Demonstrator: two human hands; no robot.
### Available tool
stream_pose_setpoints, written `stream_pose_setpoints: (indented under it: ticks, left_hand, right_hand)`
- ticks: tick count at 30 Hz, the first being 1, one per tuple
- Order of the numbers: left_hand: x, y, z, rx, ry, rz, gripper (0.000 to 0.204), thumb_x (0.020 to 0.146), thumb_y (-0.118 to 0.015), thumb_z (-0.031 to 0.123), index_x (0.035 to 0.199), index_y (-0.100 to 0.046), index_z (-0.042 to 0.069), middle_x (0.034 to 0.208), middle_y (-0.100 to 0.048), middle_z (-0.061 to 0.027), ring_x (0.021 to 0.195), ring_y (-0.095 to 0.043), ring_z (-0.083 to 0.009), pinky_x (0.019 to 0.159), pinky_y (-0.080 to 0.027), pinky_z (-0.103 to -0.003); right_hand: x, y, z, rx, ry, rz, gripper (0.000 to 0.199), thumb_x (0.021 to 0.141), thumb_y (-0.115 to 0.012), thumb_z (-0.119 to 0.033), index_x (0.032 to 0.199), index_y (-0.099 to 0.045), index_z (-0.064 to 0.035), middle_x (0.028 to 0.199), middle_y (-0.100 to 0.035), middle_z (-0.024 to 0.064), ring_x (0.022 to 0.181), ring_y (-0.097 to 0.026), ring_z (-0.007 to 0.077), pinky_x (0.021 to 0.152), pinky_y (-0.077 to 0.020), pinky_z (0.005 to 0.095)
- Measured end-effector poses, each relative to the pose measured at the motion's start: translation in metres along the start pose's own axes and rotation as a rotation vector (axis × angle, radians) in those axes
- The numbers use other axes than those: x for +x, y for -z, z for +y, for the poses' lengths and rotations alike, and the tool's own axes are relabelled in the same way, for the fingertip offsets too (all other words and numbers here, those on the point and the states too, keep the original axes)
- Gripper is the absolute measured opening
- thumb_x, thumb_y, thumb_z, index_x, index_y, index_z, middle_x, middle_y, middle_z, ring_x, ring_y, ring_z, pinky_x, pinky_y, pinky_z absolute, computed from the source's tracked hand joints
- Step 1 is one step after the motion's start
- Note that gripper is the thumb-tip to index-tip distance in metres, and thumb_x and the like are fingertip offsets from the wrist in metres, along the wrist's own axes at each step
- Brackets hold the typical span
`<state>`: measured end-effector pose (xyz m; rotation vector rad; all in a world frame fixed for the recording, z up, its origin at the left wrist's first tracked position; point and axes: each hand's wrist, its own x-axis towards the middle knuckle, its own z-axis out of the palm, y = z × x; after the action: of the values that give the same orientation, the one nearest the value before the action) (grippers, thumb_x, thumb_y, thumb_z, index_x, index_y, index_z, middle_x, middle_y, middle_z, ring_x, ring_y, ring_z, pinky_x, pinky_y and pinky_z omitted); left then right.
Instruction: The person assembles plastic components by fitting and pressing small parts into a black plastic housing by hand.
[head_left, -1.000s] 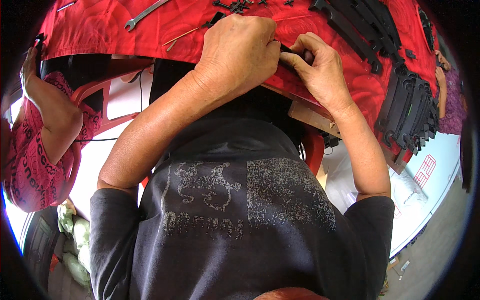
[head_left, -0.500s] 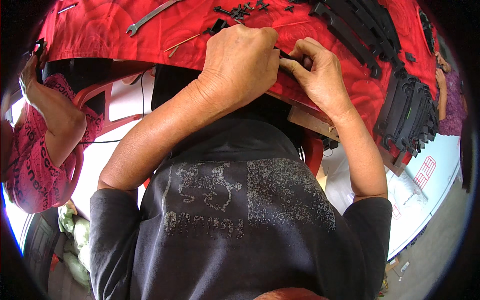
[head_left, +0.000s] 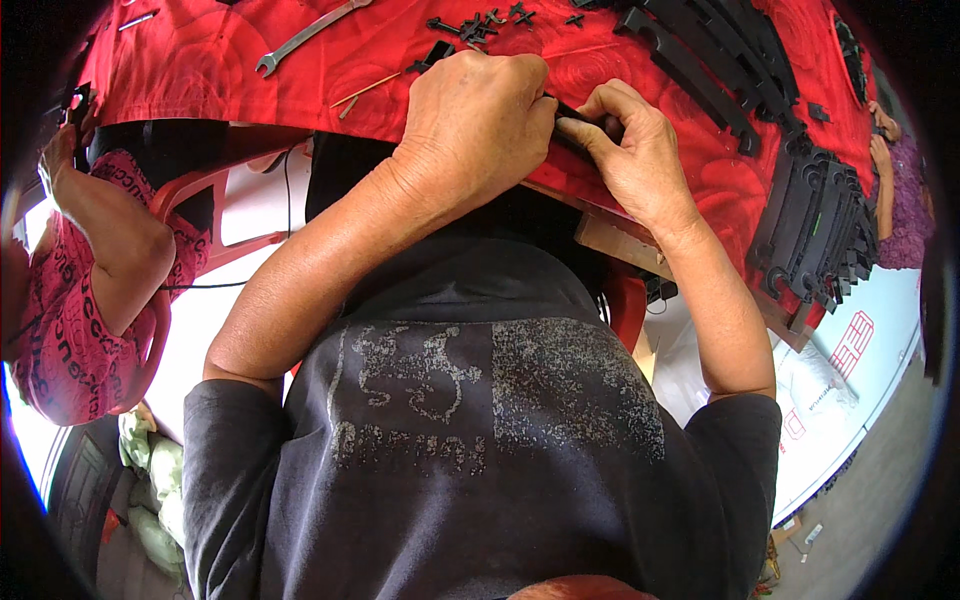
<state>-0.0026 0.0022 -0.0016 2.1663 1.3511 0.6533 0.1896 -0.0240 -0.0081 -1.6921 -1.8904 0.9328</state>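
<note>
Close together over the near edge of the table, both my hands are closed round a black plastic part, most of which the fingers hide. My left hand lies back-up in a fist at the part's left side; its fingertips are out of sight. Thumb and bent fingers of my right hand pinch the part's right end. Just beyond my left hand are a small black clip and a pile of tiny black plastic pieces. Two thin wooden sticks lie to its left.
A red cloth covers the table, with an open-ended wrench at the back left. Long black plastic strips lie at the far right, and a stack of black parts sits nearer. One person is at left, another at right.
My hands stay closed on the black part and have shifted only slightly. The left fist has moved a little to the left.
</note>
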Motion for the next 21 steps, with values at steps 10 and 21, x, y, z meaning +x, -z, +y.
stream_pose_setpoints:
  ticks: [10, 21]
  left_hand:
    - [-0.002, 0.002, 0.005, -0.004, -0.003, -0.016, 0.017, 0.083, -0.065, 0.017, 0.075, -0.065, 0.002, 0.065, -0.064, -0.0215, 0.068, -0.069, -0.0413, 0.062, -0.055, -0.051]
    - [0.002, 0.008, 0.012, 0.067, -0.009, -0.071, 0.018, 0.083, -0.066, 0.018, 0.075, -0.067, 0.002, 0.069, -0.066, -0.0212, 0.070, -0.069, -0.0414, 0.063, -0.056, -0.050]
  right_hand:
    - [0.001, 0.003, -0.003, -0.042, 0.000, -0.015, 0.028, 0.083, -0.081, -0.026, 0.083, -0.066, -0.0020, 0.080, -0.062, 0.0077, 0.068, -0.063, 0.0249, 0.064, -0.0482, 0.0384]
    - [-0.001, 0.001, -0.001, -0.019, -0.006, 0.012, 0.029, 0.081, -0.082, -0.026, 0.080, -0.066, -0.0027, 0.076, -0.060, 0.0062, 0.065, -0.062, 0.0226, 0.061, -0.0467, 0.0369]
